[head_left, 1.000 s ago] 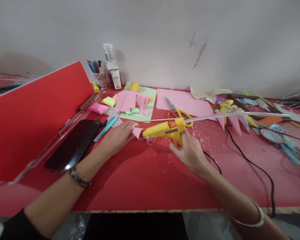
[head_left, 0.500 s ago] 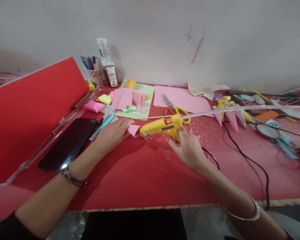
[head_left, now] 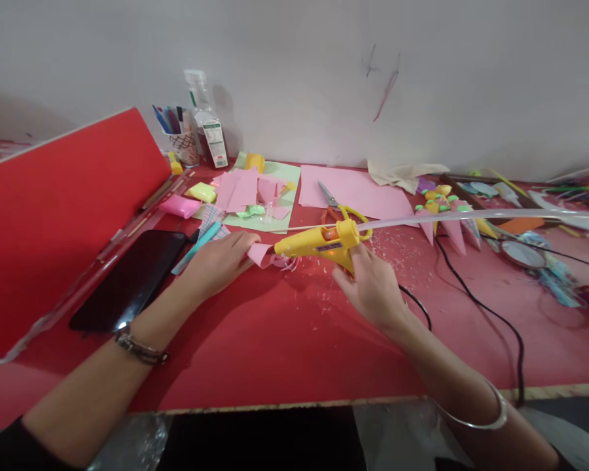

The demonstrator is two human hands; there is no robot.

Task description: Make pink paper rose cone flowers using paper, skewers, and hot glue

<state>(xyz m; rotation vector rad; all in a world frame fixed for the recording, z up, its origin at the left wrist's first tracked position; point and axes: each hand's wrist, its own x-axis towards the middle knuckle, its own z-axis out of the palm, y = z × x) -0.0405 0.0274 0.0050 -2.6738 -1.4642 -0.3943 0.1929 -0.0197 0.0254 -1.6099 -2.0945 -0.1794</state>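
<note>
My left hand (head_left: 222, 260) is closed on a curled piece of pink paper (head_left: 260, 254), left of the middle. In my right hand (head_left: 373, 284) is a yellow glue gun (head_left: 319, 242), its fingers wrapped round the handle. The nozzle points left and meets the right side of the pink piece; whether it touches the paper is hard to tell. A long clear glue stick (head_left: 432, 217) sticks out of the gun's back toward the right. Scissors with yellow and orange handles (head_left: 354, 216) lie just behind the gun.
On the red table (head_left: 275, 353) are a black phone (head_left: 130, 281), pink sheets (head_left: 341, 186), small pink cones (head_left: 453, 232) and a black cable (head_left: 481, 304). A bottle (head_left: 211, 134) and a pen cup (head_left: 184, 148) stand at the back. A red board (head_left: 73, 216) leans at left.
The curled pink piece shows a little more beside my left fingers, and its angle to the nozzle has changed slightly. Both hands keep their holds. The whole view has shifted slightly.
</note>
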